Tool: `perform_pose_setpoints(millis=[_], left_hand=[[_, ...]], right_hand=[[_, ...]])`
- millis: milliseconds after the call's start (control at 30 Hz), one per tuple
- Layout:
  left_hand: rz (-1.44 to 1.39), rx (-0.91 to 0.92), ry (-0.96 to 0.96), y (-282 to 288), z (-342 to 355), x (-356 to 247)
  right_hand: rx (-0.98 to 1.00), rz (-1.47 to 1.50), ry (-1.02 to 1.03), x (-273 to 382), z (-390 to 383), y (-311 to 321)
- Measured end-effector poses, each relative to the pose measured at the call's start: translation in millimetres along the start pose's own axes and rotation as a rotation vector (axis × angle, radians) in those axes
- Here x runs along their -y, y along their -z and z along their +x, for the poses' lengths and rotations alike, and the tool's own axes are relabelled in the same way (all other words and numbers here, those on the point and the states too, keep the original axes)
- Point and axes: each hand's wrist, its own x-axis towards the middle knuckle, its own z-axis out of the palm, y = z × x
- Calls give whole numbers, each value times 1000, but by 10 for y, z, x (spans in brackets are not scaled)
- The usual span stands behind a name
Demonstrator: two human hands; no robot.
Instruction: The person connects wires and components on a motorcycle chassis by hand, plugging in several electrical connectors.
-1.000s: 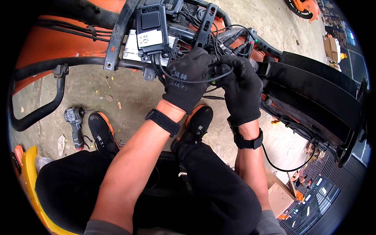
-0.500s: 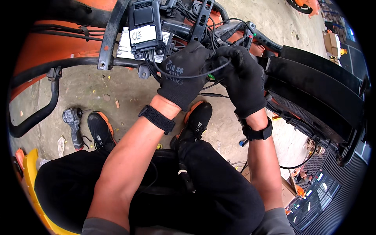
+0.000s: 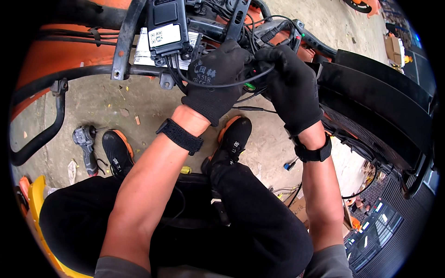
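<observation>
Both my hands wear black knit gloves and work among the wiring of an orange and black vehicle frame. My left hand (image 3: 215, 76) is closed, its fingertips turned away from view among the wires, so what they hold is hidden. My right hand (image 3: 289, 83) is closed with thumb and fingers pinched at a black cable (image 3: 227, 85). That cable runs from the black control box (image 3: 168, 23) and bows across the back of my left glove. Between the hands show a small green connector (image 3: 250, 86) and thin dark wires.
A grey cordless drill (image 3: 85, 147) lies on the concrete floor (image 3: 139, 104) by my left shoe. The black frame tube (image 3: 92, 72) crosses ahead, and a black finned radiator-like part (image 3: 371, 102) stands at right. A loose blue connector (image 3: 288, 166) hangs below my right wrist.
My right hand has shifted slightly right, and the gap between the two hands is a little wider. The view has moved slightly. Both hands stay closed at the wires.
</observation>
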Motion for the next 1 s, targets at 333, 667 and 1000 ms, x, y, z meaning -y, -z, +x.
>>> perform_pose_setpoints(millis=[333, 667, 1000], left_hand=[[47, 21, -14, -1, -4, 10], [32, -43, -140, 6, 43, 71], [31, 72, -91, 39, 98, 76]], right_hand=[[36, 406, -357, 51, -18, -2], [169, 111, -159, -40, 131, 84], [118, -113, 202, -126, 121, 95]])
